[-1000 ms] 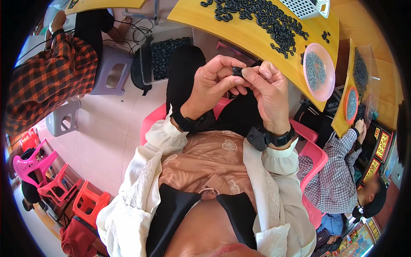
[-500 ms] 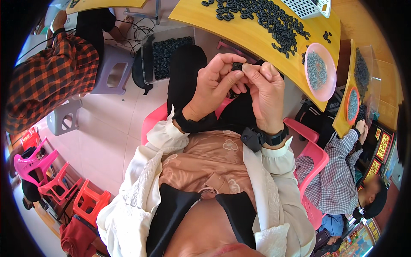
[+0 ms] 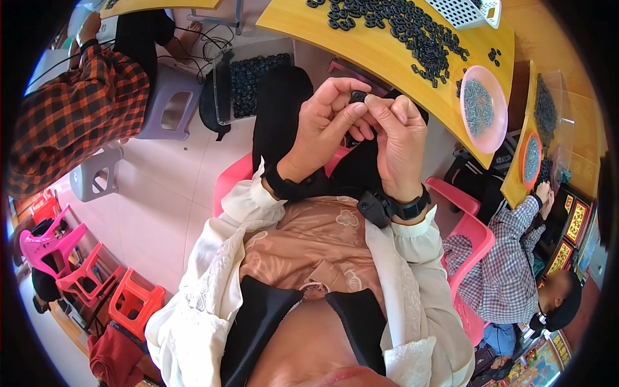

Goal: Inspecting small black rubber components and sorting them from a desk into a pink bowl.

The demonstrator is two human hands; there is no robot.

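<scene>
Between my hands, above my lap, is a small black part (image 3: 356, 97), mostly covered by fingers. My left hand (image 3: 327, 119) pinches it from the left, thumb against the curled fingers. From the right, my right hand (image 3: 396, 132) holds the same part between thumb and fingers, the two thumbs nearly meeting. Whether a screw sits in the part is too small to tell. Just beyond my hands, many loose black parts (image 3: 422, 48) like it lie spread on the yellow table (image 3: 303, 29). A pink bowl (image 3: 496, 132) of thin silvery screws (image 3: 478, 106) stands at the table's right end.
A white perforated basket (image 3: 461, 13) stands at the table's far edge. On the floor to the left is a clear bin (image 3: 222, 97) of black parts. One person in checked clothing (image 3: 84, 116) sits left; another person (image 3: 509, 264) works right, beside an orange bowl (image 3: 530, 161).
My hands stay in nearly the same place, still pinching the black part. The part shows slightly higher and more upright between the fingertips.
</scene>
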